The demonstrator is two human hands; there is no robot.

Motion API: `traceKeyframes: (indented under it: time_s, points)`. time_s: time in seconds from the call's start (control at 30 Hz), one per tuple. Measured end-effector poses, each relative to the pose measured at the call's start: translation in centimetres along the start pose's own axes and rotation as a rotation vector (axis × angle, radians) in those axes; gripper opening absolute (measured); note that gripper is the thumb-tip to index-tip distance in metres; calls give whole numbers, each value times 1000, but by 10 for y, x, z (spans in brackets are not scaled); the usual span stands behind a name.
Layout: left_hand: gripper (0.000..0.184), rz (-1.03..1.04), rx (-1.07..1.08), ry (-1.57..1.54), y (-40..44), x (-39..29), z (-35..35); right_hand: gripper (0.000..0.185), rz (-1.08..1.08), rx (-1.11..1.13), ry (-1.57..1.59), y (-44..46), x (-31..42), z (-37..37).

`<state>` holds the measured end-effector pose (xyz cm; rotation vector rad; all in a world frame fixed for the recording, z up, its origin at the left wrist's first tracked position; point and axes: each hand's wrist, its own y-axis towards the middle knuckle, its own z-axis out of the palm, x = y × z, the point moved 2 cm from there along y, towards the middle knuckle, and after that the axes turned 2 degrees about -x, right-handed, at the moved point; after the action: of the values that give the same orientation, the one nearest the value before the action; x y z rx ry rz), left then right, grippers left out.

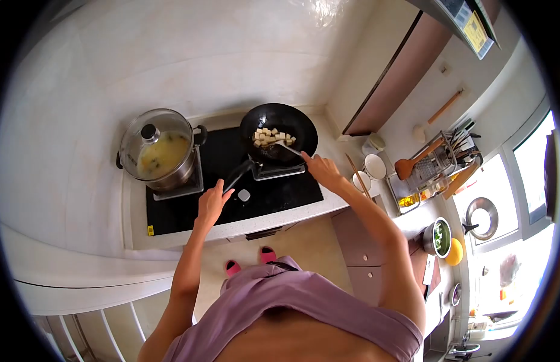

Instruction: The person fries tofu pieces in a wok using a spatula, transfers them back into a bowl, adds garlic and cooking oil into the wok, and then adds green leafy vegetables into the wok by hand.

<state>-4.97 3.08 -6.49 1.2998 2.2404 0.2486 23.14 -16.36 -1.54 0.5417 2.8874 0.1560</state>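
Cubes, pale and cream-coloured (pixel 265 136), lie in the round black wok (pixel 305 130) at the upper centre of the frame, where I seem to be partway through stirring them. My right hand (pixel 322 170) is closed on the end of a slim, light-coloured spatula (pixel 290 148), its blade reaching to the lower edge of the pile. My left hand (pixel 213 199) grips the wok's long black handle (pixel 236 177). Another turn, I judge, would call for sliding the blade low under the cubes while my left hand steadies the wok.

At the upper left stands a steel pot under a glass lid (pixel 165 123), yellowish liquid showing through; its black side handle (pixel 200 136) juts toward the wok and could get in the way of a wide swing. Right of centre, brown wooden chopsticks (pixel 352 166) and white round bowls (pixel 375 166) sit near my right forearm, limiting elbow room.
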Motion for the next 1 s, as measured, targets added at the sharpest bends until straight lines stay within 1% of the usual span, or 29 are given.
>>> traceKeyframes:
  time_s: [0.03,0.07,0.1,0.2,0.3,0.37,0.43,0.57,0.63,0.67,0.73,0.77,0.83,0.87,0.9,0.97,1.0]
  points:
    - [35,-4,-5,5,0,-1,-1,48,-6,-5,1,7,0,5]
    - [35,-3,5,-1,0,-2,-3,47,38,-24,49,16,-1,8]
    - [35,-1,13,-5,1,-3,-4,46,81,-45,99,24,0,6]
    - [35,-14,22,5,1,0,-3,41,123,-97,177,39,-12,-8]
    - [36,-27,13,-6,2,2,0,42,115,-163,217,62,-18,-9]
    - [37,-41,32,3,3,3,1,42,100,-149,230,77,-11,-10]
    - [37,-37,25,9,2,2,1,44,75,-18,104,88,-7,-4]
    - [38,-30,15,52,1,2,1,46,33,30,28,65,-19,9]
    - [38,-50,39,45,2,-1,-3,47,-28,98,-48,43,-28,0]
    - [38,-72,56,44,3,-2,-4,47,-24,102,-51,30,-34,-8]
    - [38,-64,70,39,3,-1,-4,42,-151,-20,-143,6,-40,-38]
    - [39,-57,81,38,4,0,-3,42,-150,-18,-144,-3,-44,-50]
    - [40,-56,73,29,4,1,-2,40,-89,45,-229,-15,-53,-74]
    - [41,-54,65,23,4,2,-1,40,-58,140,-227,-17,-56,-85]
    - [41,-50,65,21,4,3,0,40,-54,140,-228,-19,-58,-87]
    - [42,-41,73,2,4,6,3,41,-121,268,-278,-24,-58,-85]
    - [42,-38,71,3,4,6,3,41,-119,265,-278,-24,-55,-78]
